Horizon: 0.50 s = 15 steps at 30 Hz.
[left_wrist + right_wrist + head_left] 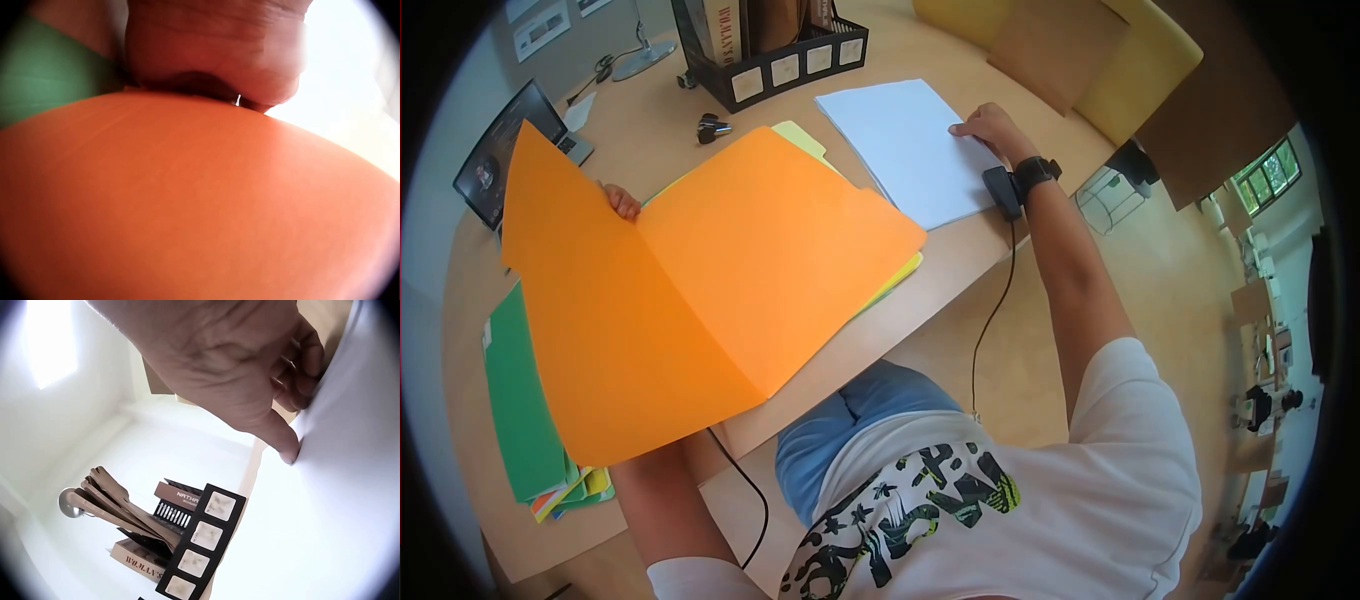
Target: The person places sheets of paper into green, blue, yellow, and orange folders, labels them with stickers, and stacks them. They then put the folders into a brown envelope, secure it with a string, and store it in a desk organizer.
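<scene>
An orange file folder (770, 250) lies spread open on the table, its left flap (590, 300) raised and tilted. My left hand (622, 201) holds this flap, with fingertips showing over it near the fold; the flap hides the rest of the hand. In the left wrist view that hand (219, 50) is close against the orange surface. To the right is a stack of white paper (910, 145). My right hand (992, 130) grips the stack's right edge, thumb on the top sheet and the other fingers curled at the side, as the right wrist view shows.
Yellow folders (802, 140) peek out beneath the orange one. Green folders (520, 400) lie at the left. Behind stand a laptop (560, 130), black clips (712, 128) and a black organizer (800, 68) with books. A cable (990, 320) hangs from the right wrist camera.
</scene>
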Each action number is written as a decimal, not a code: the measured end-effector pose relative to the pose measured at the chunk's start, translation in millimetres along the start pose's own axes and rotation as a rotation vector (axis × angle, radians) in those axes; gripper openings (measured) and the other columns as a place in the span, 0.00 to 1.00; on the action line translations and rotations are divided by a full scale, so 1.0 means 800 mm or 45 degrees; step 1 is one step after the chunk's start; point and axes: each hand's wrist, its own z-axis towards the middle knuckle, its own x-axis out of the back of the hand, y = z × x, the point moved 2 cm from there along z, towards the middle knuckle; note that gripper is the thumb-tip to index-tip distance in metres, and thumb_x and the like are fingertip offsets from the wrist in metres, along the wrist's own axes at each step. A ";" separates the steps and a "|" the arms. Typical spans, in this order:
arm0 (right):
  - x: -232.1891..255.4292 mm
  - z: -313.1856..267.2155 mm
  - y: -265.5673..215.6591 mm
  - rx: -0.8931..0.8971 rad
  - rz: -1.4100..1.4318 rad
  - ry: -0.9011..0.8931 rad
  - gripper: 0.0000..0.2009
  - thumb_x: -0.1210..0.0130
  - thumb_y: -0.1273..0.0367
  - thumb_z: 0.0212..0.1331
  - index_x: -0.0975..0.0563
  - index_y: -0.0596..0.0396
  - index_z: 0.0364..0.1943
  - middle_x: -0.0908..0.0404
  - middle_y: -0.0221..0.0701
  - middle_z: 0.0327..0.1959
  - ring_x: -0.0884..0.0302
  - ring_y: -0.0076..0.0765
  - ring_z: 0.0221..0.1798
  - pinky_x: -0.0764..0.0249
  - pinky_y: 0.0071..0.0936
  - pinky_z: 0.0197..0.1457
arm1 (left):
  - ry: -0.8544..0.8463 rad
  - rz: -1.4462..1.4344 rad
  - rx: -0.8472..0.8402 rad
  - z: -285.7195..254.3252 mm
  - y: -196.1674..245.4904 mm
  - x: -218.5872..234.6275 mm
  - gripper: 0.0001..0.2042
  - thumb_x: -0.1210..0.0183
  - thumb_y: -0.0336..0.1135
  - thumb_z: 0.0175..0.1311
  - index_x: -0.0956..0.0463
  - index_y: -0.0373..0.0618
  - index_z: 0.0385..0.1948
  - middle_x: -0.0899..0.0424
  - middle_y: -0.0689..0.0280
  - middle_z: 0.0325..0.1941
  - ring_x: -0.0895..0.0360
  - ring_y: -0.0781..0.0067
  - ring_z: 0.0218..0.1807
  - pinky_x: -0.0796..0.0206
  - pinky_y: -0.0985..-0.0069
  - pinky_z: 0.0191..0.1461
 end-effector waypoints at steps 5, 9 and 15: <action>0.006 0.005 -0.005 -0.062 -0.018 -0.114 0.15 0.33 0.65 0.39 0.25 0.62 0.14 0.28 0.35 0.11 0.31 0.34 0.15 0.38 0.32 0.20 | -0.044 -0.015 0.006 -0.001 0.001 0.008 0.11 0.51 0.41 0.67 0.27 0.43 0.32 0.26 0.69 0.29 0.29 0.76 0.34 0.37 0.77 0.41; 0.013 0.001 -0.011 0.035 0.137 -0.284 0.16 0.33 0.66 0.40 0.27 0.63 0.11 0.32 0.32 0.08 0.36 0.31 0.12 0.44 0.31 0.17 | -0.073 -0.017 0.008 -0.003 0.003 0.006 0.11 0.50 0.42 0.66 0.27 0.43 0.32 0.26 0.68 0.29 0.29 0.75 0.34 0.37 0.77 0.41; 0.013 -0.008 -0.013 0.049 0.376 -0.226 0.13 0.34 0.69 0.38 0.27 0.62 0.12 0.31 0.30 0.11 0.39 0.27 0.13 0.47 0.32 0.18 | -0.115 -0.034 0.002 -0.003 0.002 0.009 0.11 0.49 0.42 0.66 0.27 0.44 0.31 0.26 0.68 0.29 0.29 0.75 0.34 0.37 0.76 0.41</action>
